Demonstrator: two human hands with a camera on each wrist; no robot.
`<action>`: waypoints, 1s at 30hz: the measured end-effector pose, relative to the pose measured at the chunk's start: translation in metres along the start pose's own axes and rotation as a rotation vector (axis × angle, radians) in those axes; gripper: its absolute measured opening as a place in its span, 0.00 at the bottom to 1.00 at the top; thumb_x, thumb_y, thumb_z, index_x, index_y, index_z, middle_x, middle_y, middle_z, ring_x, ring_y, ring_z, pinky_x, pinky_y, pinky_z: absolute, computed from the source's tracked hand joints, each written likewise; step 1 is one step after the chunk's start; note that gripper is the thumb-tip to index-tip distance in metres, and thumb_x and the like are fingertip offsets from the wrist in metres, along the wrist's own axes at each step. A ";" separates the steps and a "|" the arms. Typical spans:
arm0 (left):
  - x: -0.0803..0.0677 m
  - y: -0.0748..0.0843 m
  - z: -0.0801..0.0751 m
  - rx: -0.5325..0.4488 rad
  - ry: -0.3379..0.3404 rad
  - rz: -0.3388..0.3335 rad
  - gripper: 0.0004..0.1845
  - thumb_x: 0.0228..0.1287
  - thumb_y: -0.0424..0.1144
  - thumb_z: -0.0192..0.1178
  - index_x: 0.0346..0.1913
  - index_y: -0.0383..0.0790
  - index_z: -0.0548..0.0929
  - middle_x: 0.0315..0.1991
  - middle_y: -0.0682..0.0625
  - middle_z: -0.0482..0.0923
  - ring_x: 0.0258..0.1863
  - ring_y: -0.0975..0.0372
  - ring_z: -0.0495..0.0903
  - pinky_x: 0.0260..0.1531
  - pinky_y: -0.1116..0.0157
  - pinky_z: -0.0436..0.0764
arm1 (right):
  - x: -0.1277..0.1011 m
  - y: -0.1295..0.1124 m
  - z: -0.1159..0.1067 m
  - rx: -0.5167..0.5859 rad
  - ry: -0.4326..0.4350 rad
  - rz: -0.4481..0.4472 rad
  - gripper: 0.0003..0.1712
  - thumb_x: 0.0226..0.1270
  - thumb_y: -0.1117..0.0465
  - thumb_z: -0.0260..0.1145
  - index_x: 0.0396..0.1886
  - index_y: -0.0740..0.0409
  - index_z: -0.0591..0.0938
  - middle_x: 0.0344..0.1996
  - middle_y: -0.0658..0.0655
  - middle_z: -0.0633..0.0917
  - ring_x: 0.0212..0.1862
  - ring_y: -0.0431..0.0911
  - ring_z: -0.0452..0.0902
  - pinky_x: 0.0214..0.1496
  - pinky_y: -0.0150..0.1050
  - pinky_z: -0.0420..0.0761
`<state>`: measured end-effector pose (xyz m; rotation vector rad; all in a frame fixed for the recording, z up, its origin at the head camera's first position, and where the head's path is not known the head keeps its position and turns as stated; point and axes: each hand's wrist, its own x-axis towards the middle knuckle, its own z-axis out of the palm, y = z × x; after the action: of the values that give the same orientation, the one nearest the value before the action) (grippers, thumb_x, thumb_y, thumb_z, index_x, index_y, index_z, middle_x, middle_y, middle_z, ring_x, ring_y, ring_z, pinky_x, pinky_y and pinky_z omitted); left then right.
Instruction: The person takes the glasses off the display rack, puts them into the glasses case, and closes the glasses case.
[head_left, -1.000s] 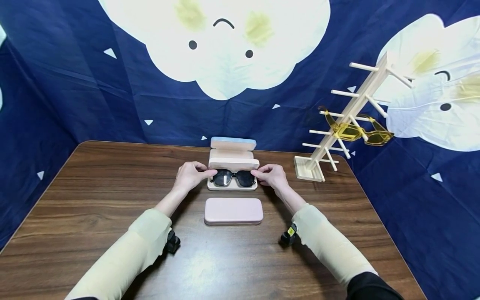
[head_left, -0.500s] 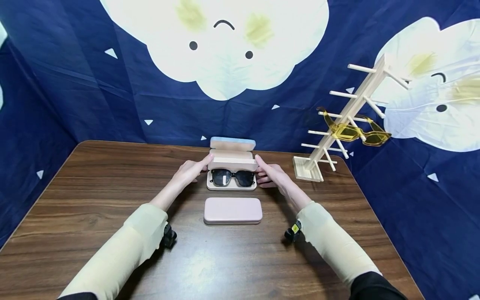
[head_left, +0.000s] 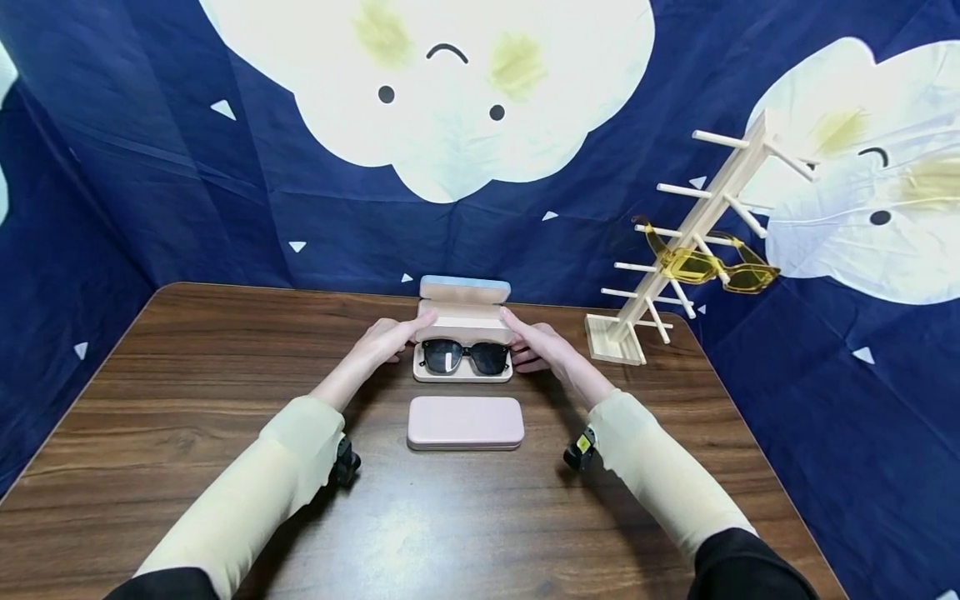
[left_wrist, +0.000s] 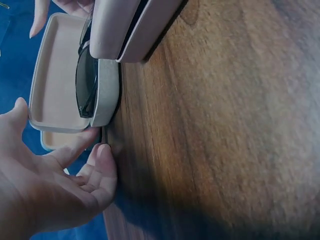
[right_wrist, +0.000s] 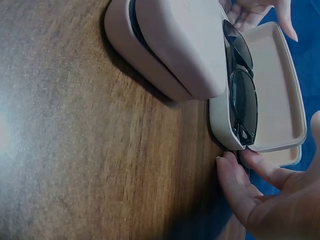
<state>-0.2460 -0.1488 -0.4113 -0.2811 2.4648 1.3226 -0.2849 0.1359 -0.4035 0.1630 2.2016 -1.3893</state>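
One second ago both hands were pinching the black sunglasses [head_left: 465, 357] at their two ends, just over the open case [head_left: 462, 372]. Now the sunglasses lie inside the lower half of this case, and no hand holds them. The left hand [head_left: 384, 340] has moved to the left side of the case and the right hand [head_left: 542, 343] to the right side. The fingers [head_left: 417, 324] of both hands are now stretched out and relaxed, not curled round anything, and their tips reach up to the two ends of the raised lid [head_left: 465, 310]. In the head view they seem to touch the lid, but in the left wrist view the thumb [left_wrist: 19, 111] is still a little apart from the lid edge, so I cannot say surely that there is contact.

My judgement is that the placing of the sunglasses is finished, and the work in hand is now the lid, which is still standing open. The lenses sit low in the tray, as the right wrist view shows [right_wrist: 244, 102], so I think nothing stands in the way of the lid.

The open case is in the middle of the counter [head_left: 187, 392], toward the far side. A closed pink case [head_left: 466, 422] lies just near of it. At the far right stands a wooden rack [head_left: 678, 250] with yellow glasses [head_left: 708, 265] hanging on its pegs.
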 end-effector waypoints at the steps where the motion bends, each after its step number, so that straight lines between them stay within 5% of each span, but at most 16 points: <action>1: 0.000 0.000 0.000 -0.006 -0.002 -0.005 0.44 0.62 0.77 0.53 0.55 0.37 0.84 0.56 0.42 0.79 0.52 0.56 0.78 0.48 0.60 0.85 | 0.000 0.000 0.000 -0.004 0.001 -0.001 0.44 0.67 0.27 0.59 0.56 0.65 0.79 0.47 0.58 0.81 0.41 0.47 0.84 0.50 0.44 0.89; 7: 0.001 0.000 -0.001 -0.080 -0.030 -0.021 0.42 0.60 0.75 0.58 0.55 0.37 0.83 0.52 0.45 0.75 0.50 0.57 0.74 0.54 0.58 0.82 | 0.001 0.000 -0.001 -0.022 -0.008 -0.002 0.42 0.69 0.31 0.61 0.60 0.65 0.78 0.51 0.59 0.80 0.45 0.48 0.84 0.53 0.45 0.88; 13: 0.004 -0.002 -0.004 -0.140 -0.088 -0.021 0.45 0.61 0.73 0.60 0.62 0.35 0.81 0.69 0.42 0.72 0.61 0.54 0.73 0.67 0.53 0.78 | 0.003 -0.001 -0.003 -0.020 -0.039 0.023 0.41 0.67 0.31 0.63 0.59 0.62 0.79 0.52 0.60 0.79 0.45 0.48 0.83 0.53 0.44 0.88; 23: 0.004 -0.002 -0.010 -0.133 -0.138 -0.030 0.44 0.61 0.72 0.62 0.64 0.36 0.80 0.66 0.44 0.72 0.60 0.56 0.72 0.59 0.62 0.80 | 0.007 0.000 -0.008 -0.040 -0.107 0.011 0.41 0.68 0.33 0.63 0.63 0.62 0.77 0.55 0.59 0.78 0.48 0.48 0.82 0.52 0.43 0.88; 30: 0.006 -0.005 -0.008 -0.133 -0.152 -0.011 0.44 0.63 0.70 0.62 0.67 0.36 0.78 0.71 0.43 0.73 0.66 0.52 0.71 0.68 0.55 0.77 | 0.006 0.002 -0.010 -0.056 -0.147 -0.007 0.42 0.71 0.35 0.61 0.68 0.63 0.74 0.61 0.63 0.76 0.53 0.50 0.81 0.57 0.45 0.87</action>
<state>-0.2514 -0.1584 -0.4138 -0.2165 2.2519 1.4501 -0.2933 0.1443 -0.4049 0.0317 2.1185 -1.2990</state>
